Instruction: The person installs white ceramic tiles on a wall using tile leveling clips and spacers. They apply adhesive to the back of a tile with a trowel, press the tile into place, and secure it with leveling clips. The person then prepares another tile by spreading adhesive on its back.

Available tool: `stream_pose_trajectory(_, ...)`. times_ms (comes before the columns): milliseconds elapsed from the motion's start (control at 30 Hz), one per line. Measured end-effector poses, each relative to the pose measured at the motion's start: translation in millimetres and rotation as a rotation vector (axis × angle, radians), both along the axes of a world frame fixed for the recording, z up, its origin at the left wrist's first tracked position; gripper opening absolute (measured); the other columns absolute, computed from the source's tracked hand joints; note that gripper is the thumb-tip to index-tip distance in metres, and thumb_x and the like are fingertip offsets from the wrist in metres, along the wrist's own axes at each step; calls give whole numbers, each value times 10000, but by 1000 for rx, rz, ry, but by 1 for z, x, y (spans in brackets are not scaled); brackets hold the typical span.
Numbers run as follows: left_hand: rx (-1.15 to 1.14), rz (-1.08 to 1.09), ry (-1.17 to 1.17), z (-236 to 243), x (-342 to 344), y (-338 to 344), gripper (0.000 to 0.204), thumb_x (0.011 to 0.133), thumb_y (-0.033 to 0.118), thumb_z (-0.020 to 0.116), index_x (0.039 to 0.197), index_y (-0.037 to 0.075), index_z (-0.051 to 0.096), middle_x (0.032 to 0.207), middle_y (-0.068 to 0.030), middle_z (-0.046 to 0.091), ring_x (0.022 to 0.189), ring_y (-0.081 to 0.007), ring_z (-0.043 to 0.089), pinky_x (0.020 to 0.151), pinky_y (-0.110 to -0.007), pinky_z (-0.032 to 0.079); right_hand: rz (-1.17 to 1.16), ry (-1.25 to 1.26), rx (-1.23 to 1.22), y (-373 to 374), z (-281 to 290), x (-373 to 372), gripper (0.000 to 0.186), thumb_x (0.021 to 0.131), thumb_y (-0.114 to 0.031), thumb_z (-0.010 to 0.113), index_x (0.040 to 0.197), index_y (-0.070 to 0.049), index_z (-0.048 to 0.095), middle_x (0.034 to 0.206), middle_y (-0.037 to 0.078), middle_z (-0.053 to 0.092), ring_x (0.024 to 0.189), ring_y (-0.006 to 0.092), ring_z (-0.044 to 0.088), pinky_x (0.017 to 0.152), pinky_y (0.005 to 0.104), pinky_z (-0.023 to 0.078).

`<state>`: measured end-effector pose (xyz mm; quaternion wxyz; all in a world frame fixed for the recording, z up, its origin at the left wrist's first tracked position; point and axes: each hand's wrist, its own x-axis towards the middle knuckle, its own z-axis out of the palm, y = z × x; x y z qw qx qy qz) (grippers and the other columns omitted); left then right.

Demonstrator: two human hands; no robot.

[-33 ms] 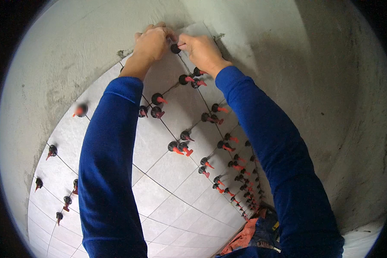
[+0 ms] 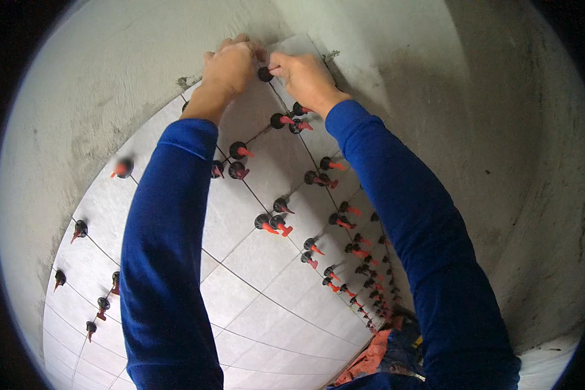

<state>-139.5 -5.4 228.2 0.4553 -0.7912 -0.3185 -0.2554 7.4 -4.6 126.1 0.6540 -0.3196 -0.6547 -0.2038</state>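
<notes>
Pale grey tiles (image 2: 253,253) cover the wall in front of me. At their top edge, my right hand (image 2: 305,79) pinches the small handle of a tile leveling spacer, whose round black base (image 2: 265,73) lies against a tile joint. My left hand (image 2: 231,70) is close on its left, at the upper tile edge, with bent fingers; its fingertips are partly hidden, and I cannot make out what they grip. Below my hands, more black spacers with red handles (image 2: 238,150) sit along the joints, several in pairs or clusters.
Bare grey plaster (image 2: 110,84) rises above the tiles on the left, and a rough grey wall (image 2: 487,130) stands on the right. Spacers run in rows down to the corner. Orange and dark cloth (image 2: 370,357) shows at the bottom.
</notes>
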Motion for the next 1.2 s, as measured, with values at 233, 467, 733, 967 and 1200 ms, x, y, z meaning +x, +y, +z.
stream_pose_trajectory(233, 27, 82, 31, 2, 11, -2, 227, 826, 252, 781, 1051, 221, 765, 1280, -15, 635, 1281, -274, 562, 1016, -567, 446, 24, -11, 43, 1, 6, 2, 96, 950, -2, 596, 1039, -18, 626, 1003, 218, 723, 977, 400, 697, 790, 452, 543)
stream_pose_trajectory(467, 72, 35, -33, -15, 5, 2, 267, 808, 308, 781, 1022, 149, 763, 1192, -57, 637, 1240, -277, 559, 982, -522, 472, -12, 19, 39, 0, 4, 0, 216, 848, 76, 600, 1030, -33, 641, 962, 218, 717, 951, 423, 685, 796, 486, 558)
stream_pose_trajectory(733, 265, 73, -74, -41, 15, 0, 358, 819, 371, 756, 1079, 125, 739, 1211, -45, 618, 1225, -272, 540, 1002, -525, 431, -19, 34, 31, -7, 3, -1, 181, 870, 66, 600, 1032, -13, 614, 967, 236, 700, 961, 442, 667, 790, 485, 546)
stream_pose_trajectory(967, 243, 75, -53, -36, 14, 4, 279, 856, 289, 716, 1124, 215, 735, 1229, -28, 612, 1233, -274, 537, 1014, -543, 428, 11, 39, 46, -5, 3, -2, 271, 821, 109, 613, 1060, -16, 640, 977, 213, 719, 970, 411, 688, 823, 475, 566)
stream_pose_trajectory(1200, 132, 117, 114, 1, 8, 10, 290, 859, 214, 710, 1147, 206, 740, 1257, -60, 614, 1232, -288, 579, 1002, -512, 467, 67, 29, 52, -1, 6, 0, 206, 873, 69, 600, 1061, -5, 639, 1000, 218, 723, 988, 383, 703, 807, 448, 566)
